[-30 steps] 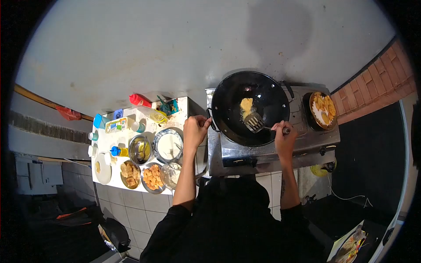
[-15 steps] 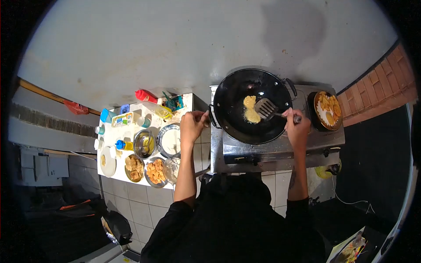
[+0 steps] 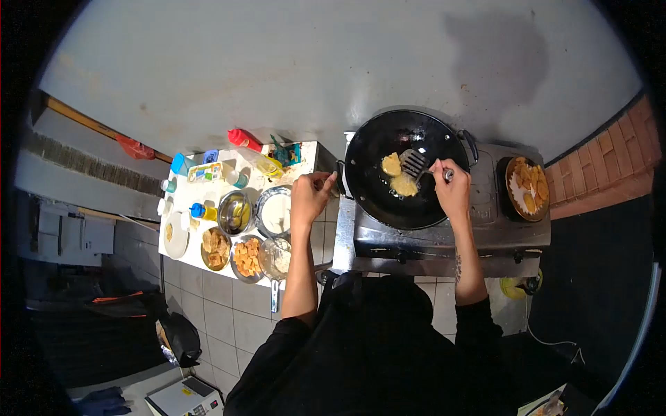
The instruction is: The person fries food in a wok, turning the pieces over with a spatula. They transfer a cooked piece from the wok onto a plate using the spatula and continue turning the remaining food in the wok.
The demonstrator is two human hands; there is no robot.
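Observation:
A black wok (image 3: 409, 212) sits on the steel gas stove (image 3: 458, 243). Two pale-yellow battered pieces (image 3: 404, 186) fry in its middle, in a little oil. My right hand (image 3: 453, 191) is closed round the handle of a slotted spatula (image 3: 415, 162), whose blade rests against the pieces. At the wok's left side, my left hand (image 3: 310, 200) pinches the left loop handle (image 3: 340, 179) with its fingertips. The wok's other handle (image 3: 469, 144) is untouched at the upper right.
Right of the wok stands a brown plate (image 3: 515, 205) of fried pieces on paper. The white table (image 3: 196, 261) at left bears a bowl of white batter (image 3: 277, 212), a bowl of orange cubes (image 3: 248, 258), a strainer (image 3: 276, 258) and several bottles. A grey wall (image 3: 277, 69) rises behind.
My right hand and the spatula have moved left over the wok, the blade shifting slightly up and left. The two pieces have shifted a little apart. My left hand stays at the handle.

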